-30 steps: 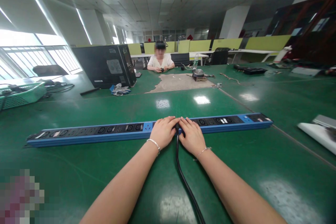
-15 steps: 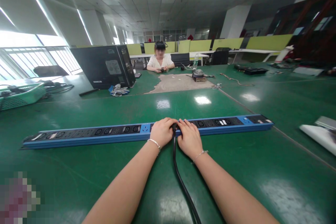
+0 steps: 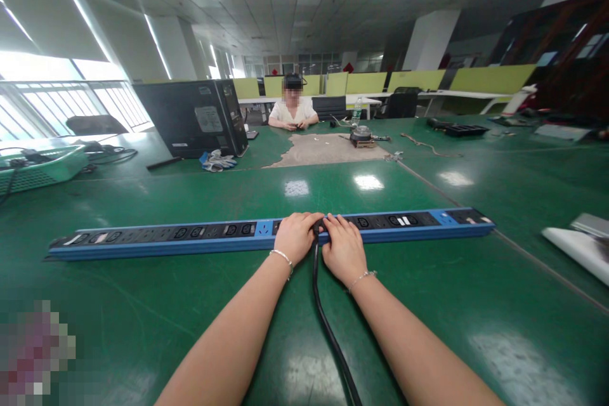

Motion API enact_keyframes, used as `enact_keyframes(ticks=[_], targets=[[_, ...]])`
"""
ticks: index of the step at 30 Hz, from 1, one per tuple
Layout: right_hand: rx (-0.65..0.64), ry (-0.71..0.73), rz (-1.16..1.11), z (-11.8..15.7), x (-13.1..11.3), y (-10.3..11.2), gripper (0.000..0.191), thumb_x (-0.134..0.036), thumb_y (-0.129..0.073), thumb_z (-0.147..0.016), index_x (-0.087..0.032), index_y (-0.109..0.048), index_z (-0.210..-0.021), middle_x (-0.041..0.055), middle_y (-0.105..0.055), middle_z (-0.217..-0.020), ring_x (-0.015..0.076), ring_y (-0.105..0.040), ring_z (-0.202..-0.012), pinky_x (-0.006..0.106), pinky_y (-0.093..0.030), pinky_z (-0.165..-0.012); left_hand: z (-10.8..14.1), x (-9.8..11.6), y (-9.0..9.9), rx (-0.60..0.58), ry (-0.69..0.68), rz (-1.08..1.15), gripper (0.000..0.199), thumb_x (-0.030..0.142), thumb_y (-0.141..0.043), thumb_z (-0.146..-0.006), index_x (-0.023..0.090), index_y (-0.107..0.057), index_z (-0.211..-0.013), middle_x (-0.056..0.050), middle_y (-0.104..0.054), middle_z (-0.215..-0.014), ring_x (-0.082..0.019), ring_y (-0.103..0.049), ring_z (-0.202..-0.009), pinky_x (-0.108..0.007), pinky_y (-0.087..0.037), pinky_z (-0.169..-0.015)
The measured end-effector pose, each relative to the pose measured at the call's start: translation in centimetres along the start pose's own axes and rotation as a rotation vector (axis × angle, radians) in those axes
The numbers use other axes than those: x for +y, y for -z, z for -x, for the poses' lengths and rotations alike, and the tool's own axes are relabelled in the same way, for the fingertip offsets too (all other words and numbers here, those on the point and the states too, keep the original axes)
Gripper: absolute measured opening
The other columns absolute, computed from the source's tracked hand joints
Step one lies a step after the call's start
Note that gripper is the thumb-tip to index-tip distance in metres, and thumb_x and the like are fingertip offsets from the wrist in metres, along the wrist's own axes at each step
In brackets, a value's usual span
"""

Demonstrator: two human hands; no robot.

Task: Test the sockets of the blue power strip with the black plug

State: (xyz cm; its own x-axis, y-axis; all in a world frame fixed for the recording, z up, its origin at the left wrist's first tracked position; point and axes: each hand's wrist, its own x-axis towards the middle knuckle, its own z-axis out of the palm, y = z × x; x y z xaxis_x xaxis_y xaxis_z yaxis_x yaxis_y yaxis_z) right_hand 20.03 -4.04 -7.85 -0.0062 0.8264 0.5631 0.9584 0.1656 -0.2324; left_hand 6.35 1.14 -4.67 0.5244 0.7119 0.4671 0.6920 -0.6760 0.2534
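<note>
Left hand (image 3: 294, 240) and right hand (image 3: 343, 247) are resting palms-down, fingers converging, midway along one blue power strip (image 3: 181, 250) on one table (image 3: 128, 311). One cable (image 3: 325, 314) is running between; whether either is gripping its plug (image 3: 316, 228), cannot tell.

My left hand (image 3: 295, 239) and my right hand (image 3: 344, 248) are on the long blue power strip (image 3: 166, 250), side by side. The black plug (image 3: 316, 228) sits between them, and my fingers hide some of it. Its thick black cord (image 3: 327, 323) bends down over the green table (image 3: 238, 190) toward me. Past the power strip, some gloves (image 3: 218, 161) lie by a big black computer case (image 3: 178, 120). Across from me sits a person (image 3: 292, 110) in a white top.
</note>
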Motion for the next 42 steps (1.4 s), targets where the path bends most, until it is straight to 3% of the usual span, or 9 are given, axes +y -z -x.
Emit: enact_keyframes(ticks=[5,8,10,14,17,21,24,33,42], targets=[[0.007,0.001,-0.007,0.0,0.1,-0.1,0.049,-0.012,-0.046,-0.074,-0.014,-0.054,-0.122,0.0080,-0.053,-0.130,0.0219,-0.040,-0.125,0.041,-0.025,-0.105,0.1,0.1,0.1,0.025,0.037,0.082,0.028,0.020,-0.048,-0.084,0.025,-0.059,-0.110,-0.001,-0.067,-0.106,-0.015,-0.058,-0.096,-0.031,-0.045,-0.090],[0.006,-0.002,0.000,0.0,0.0,-0.2,0.049,-0.011,-0.046,-0.073,-0.014,-0.054,-0.122,0.0075,-0.052,-0.131,0.0219,-0.039,-0.125,0.041,-0.024,-0.106,-0.6,1.2,0.7,0.190,0.114,0.170,0.029,0.024,-0.047,-0.086,0.023,-0.057,-0.113,-0.003,-0.067,-0.104,-0.015,-0.059,-0.095,-0.029,-0.047,-0.087],[-0.003,-0.003,0.008,0.0,0.0,-0.2,0.049,-0.011,-0.046,-0.073,-0.014,-0.054,-0.122,0.0071,-0.052,-0.132,0.0221,-0.038,-0.126,0.040,-0.023,-0.107,-1.4,2.2,1.7,0.295,0.112,0.204,0.031,0.028,-0.050,-0.086,0.023,-0.055,-0.116,-0.003,-0.066,-0.106,-0.015,-0.058,-0.096,-0.029,-0.046,-0.088],[-0.025,-0.001,0.017,0.0,0.0,0.0,0.050,-0.011,-0.045,-0.073,-0.013,-0.054,-0.122,0.0066,-0.051,-0.132,0.0220,-0.039,-0.126,0.039,-0.023,-0.107,-2.4,2.2,4.5,0.310,0.049,0.186,0.032,0.028,-0.052,-0.085,0.026,-0.054,-0.117,-0.001,-0.066,-0.106,-0.015,-0.059,-0.095,-0.027,-0.046,-0.087],[-0.015,-0.004,0.010,0.0,0.0,0.0,0.050,-0.011,-0.044,-0.073,-0.013,-0.054,-0.122,0.0058,-0.052,-0.132,0.0218,-0.039,-0.125,0.039,-0.023,-0.107,-1.0,-1.2,6.3,0.283,0.147,0.124,0.034,0.035,-0.048,-0.086,0.025,-0.053,-0.118,-0.003,-0.067,-0.102,-0.017,-0.061,-0.092,-0.030,-0.047,-0.084],[0.010,-0.012,-0.006,-0.1,0.0,-0.1,0.049,-0.011,-0.045,-0.073,-0.014,-0.055,-0.121,0.0060,-0.053,-0.130,0.0219,-0.040,-0.124,0.040,-0.025,-0.106,2.9,-6.8,7.4,0.242,0.269,0.129,0.038,0.038,-0.046,-0.085,0.020,-0.049,-0.120,-0.006,-0.064,-0.108,-0.019,-0.060,-0.096,-0.033,-0.047,-0.087],[0.012,-0.018,-0.005,-0.1,0.0,-0.2,0.048,-0.012,-0.045,-0.073,-0.014,-0.056,-0.120,0.0061,-0.054,-0.130,0.0224,-0.041,-0.123,0.040,-0.026,-0.105,5.2,-8.9,7.3,0.107,0.291,0.115,0.035,0.038,-0.045,-0.085,0.020,-0.052,-0.115,-0.006,-0.065,-0.105,-0.019,-0.060,-0.096,-0.035,-0.046,-0.089],[0.022,-0.014,0.011,-0.1,0.2,-0.4,0.049,-0.011,-0.045,-0.072,-0.016,-0.056,-0.120,0.0060,-0.054,-0.129,0.0216,-0.042,-0.123,0.041,-0.027,-0.104,5.3,-8.4,5.8,0.014,0.228,-0.012,0.033,0.038,-0.043,-0.086,0.023,-0.053,-0.114,-0.006,-0.066,-0.105,-0.019,-0.060,-0.097,-0.035,-0.047,-0.087],[-0.004,-0.013,0.014,-0.2,0.0,0.1,0.048,-0.011,-0.045,-0.072,-0.014,-0.056,-0.119,0.0071,-0.054,-0.129,0.0222,-0.042,-0.123,0.040,-0.028,-0.103,5.7,-6.5,6.3,-0.029,0.166,-0.239,0.037,0.042,-0.036,-0.089,0.024,-0.053,-0.117,-0.007,-0.066,-0.105,-0.022,-0.060,-0.098,-0.038,-0.043,-0.086]])
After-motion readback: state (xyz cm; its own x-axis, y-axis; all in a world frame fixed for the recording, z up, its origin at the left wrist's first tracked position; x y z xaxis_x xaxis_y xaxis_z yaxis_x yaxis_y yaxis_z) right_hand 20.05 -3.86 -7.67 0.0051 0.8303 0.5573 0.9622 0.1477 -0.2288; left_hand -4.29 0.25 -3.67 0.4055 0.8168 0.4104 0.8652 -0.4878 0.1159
